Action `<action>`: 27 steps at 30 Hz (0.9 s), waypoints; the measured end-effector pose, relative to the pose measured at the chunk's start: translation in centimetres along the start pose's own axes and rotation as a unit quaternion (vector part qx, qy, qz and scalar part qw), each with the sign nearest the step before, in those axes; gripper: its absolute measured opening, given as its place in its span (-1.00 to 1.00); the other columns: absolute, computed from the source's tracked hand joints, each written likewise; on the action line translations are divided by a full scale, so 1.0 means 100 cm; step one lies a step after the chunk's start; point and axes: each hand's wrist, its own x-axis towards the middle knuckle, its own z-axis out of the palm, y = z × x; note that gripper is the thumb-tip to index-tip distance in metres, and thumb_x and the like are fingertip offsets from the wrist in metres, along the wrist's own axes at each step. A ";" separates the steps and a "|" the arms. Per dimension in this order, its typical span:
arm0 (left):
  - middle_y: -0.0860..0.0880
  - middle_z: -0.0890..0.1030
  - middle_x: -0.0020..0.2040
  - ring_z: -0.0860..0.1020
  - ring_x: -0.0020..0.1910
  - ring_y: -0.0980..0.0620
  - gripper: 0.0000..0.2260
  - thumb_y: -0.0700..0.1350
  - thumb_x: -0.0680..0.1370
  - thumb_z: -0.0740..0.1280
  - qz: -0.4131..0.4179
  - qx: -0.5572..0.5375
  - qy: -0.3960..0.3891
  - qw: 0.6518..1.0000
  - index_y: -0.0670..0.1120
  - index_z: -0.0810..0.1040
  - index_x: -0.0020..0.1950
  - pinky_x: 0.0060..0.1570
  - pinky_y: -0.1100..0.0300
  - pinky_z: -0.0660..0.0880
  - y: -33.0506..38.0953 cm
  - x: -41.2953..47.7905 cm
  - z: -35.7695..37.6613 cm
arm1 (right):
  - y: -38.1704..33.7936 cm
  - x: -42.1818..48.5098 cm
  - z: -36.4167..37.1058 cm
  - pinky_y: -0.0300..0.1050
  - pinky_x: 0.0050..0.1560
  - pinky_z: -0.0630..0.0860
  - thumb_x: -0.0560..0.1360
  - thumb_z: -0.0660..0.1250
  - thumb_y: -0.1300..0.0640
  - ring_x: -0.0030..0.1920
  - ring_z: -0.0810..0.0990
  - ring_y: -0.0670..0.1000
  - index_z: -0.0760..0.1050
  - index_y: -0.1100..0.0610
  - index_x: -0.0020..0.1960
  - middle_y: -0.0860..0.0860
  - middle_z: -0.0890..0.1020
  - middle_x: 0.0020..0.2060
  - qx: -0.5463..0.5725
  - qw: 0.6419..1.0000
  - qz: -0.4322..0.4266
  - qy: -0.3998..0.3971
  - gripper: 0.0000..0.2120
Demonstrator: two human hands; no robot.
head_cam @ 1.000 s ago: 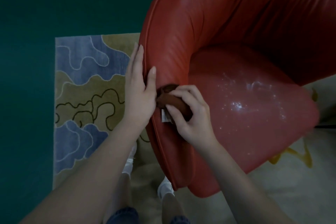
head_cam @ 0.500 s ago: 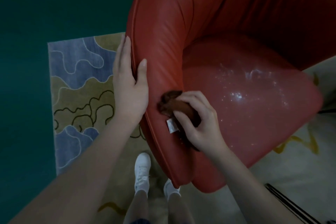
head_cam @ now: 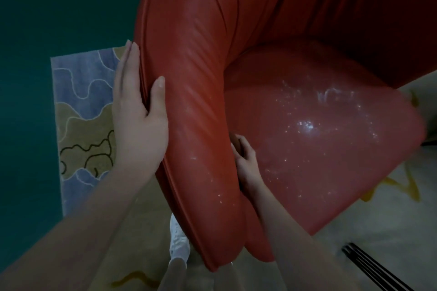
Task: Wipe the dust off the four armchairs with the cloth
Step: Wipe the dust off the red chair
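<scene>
A: What do we have at the far left?

B: A dark green floor, then a rug in blue and tan shapes with pale and black outlines. We look straight down on it.

A: And next?

B: Our left hand. It rests on the outer edge of the armchair: four fingers straight and pressed together down the outside of its arm. The thumb is spread away from them across the top, so the padded edge sits between thumb and fingers. Lower down, a white shoe stands just beside the chair.

A: Where is the armchair itself?

B: It fills the middle and right. It is creased red leather, with its arm running from the top toward us and its back at upper right.

A: The right hand?

B: Our right hand is tucked into the crease where the chair's arm meets the seat, touching both. Its fingers are curled. A dark sliver shows at the fingertips. It may be the cloth, but we cannot tell, nor whether the hand pinches anything.

A: And the seat?

B: White dust speckles its middle, and a few specks dot the arm near us. At far right lies pale carpet with yellow marks, and thin black bars cross the lower corner.
</scene>
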 end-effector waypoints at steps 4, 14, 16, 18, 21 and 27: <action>0.08 0.20 0.57 0.16 0.53 0.20 -0.52 -0.04 0.69 0.15 0.011 0.005 0.011 1.000 -0.01 0.13 0.60 0.54 0.13 0.12 -0.001 0.000 0.001 | 0.036 0.022 -0.002 -0.03 -0.07 0.52 0.57 0.35 0.16 -0.14 0.57 -0.08 0.56 0.03 0.04 -0.05 0.64 -0.13 -0.020 0.999 0.036 -0.035 -0.92; 0.10 0.23 0.56 0.20 0.52 0.21 -0.53 -0.06 0.68 0.15 0.018 0.002 0.020 1.000 -0.02 0.16 0.59 0.53 0.10 0.16 -0.002 -0.001 0.003 | 0.098 0.037 -0.004 0.08 0.16 0.50 0.49 0.34 0.05 0.03 0.49 -0.07 0.52 0.08 0.22 0.06 0.63 0.10 -0.146 0.986 0.047 -0.058 -0.68; 0.10 0.23 0.55 0.20 0.52 0.21 -0.54 -0.07 0.68 0.15 0.017 0.007 0.020 1.000 -0.02 0.16 0.59 0.53 0.12 0.16 -0.002 -0.001 0.003 | 0.097 0.038 -0.005 0.07 0.21 0.49 0.52 0.34 0.06 0.09 0.48 -0.06 0.49 0.11 0.29 0.05 0.61 0.15 -0.161 0.982 0.067 -0.070 -0.64; 0.09 0.23 0.56 0.19 0.52 0.22 -0.54 -0.09 0.69 0.15 0.015 0.009 0.020 1.000 -0.03 0.16 0.59 0.52 0.15 0.15 0.000 -0.001 0.003 | 0.094 0.033 -0.008 0.10 0.19 0.52 0.53 0.34 0.06 0.08 0.54 -0.02 0.52 0.03 0.24 -0.02 0.63 0.08 -0.141 0.982 0.092 -0.086 -0.71; 0.07 0.22 0.56 0.19 0.52 0.20 -0.54 -0.09 0.69 0.15 0.014 0.007 0.017 1.000 -0.03 0.15 0.59 0.53 0.12 0.15 0.001 -0.001 0.003 | 0.096 0.023 -0.013 0.21 0.20 0.54 0.48 0.35 -0.04 0.14 0.62 0.12 0.55 -0.09 0.17 0.00 0.68 0.07 -0.102 0.982 0.125 -0.094 -0.74; 0.06 0.21 0.57 0.16 0.54 0.18 -0.53 -0.07 0.69 0.15 0.013 0.013 0.019 1.000 -0.03 0.15 0.59 0.54 0.09 0.11 -0.002 0.000 0.003 | 0.111 -0.004 -0.019 0.26 0.27 0.50 0.39 0.43 -0.31 0.26 0.56 0.23 0.54 -0.09 0.23 0.12 0.59 0.23 -0.014 0.986 0.158 -0.047 -0.50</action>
